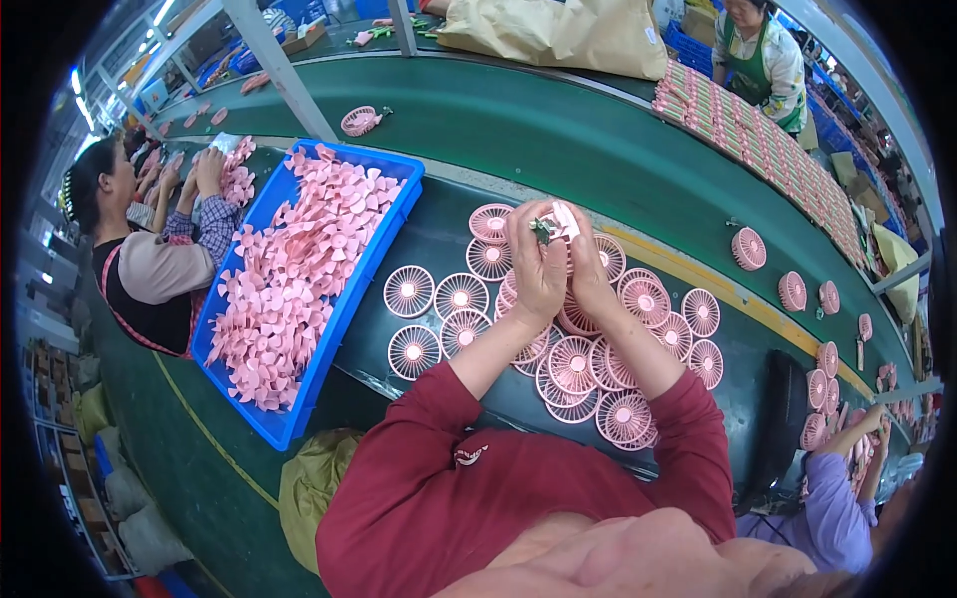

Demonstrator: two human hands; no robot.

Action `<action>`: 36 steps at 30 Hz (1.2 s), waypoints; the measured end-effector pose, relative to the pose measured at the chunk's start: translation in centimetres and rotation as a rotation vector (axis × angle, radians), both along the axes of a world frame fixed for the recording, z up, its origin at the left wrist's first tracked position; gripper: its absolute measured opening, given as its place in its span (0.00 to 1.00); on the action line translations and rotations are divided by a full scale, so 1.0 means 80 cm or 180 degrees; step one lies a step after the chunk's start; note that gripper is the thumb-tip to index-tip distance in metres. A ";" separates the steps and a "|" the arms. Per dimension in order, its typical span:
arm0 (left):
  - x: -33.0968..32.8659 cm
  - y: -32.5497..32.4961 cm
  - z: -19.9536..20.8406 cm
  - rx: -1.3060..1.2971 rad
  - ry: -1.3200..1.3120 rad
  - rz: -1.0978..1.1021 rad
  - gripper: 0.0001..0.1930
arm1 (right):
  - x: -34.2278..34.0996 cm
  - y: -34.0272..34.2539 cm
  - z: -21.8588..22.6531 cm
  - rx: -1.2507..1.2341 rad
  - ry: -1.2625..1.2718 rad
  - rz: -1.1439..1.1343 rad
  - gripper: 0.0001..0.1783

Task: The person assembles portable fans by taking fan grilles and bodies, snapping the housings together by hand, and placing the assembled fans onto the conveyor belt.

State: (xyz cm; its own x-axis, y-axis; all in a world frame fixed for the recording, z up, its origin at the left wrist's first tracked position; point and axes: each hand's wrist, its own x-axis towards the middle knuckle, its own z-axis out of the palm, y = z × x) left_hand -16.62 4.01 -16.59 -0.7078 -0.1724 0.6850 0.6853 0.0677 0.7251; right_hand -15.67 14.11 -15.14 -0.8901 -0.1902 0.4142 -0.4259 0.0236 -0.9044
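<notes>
Fingers [519, 235] cupped inward, pale pink part [565, 220] between

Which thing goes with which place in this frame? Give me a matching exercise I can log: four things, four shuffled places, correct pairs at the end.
Things
1. Pink fan blades
2. Round pink fan grilles
3. Brown paper bag
4. Pale pink part

Places
A. Beyond the green conveyor belt
B. Between the left hand and right hand
C. Heaped in the blue tray
D. Spread over the dark worktable

Pairs: 1-C; 2-D; 3-A; 4-B
</notes>
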 end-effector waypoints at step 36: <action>-0.003 -0.005 -0.001 -0.1188 -0.1215 -0.1178 0.21 | -0.103 0.224 -0.080 0.1860 0.0020 -0.2987 0.46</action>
State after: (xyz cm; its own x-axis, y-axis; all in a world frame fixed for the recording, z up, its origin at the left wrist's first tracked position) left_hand -16.89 3.63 -16.64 -0.8803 0.3306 0.3403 0.4105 0.1711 0.8957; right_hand -23.93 32.03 -21.57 -0.7815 0.3916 0.4858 -0.0197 0.7626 -0.6465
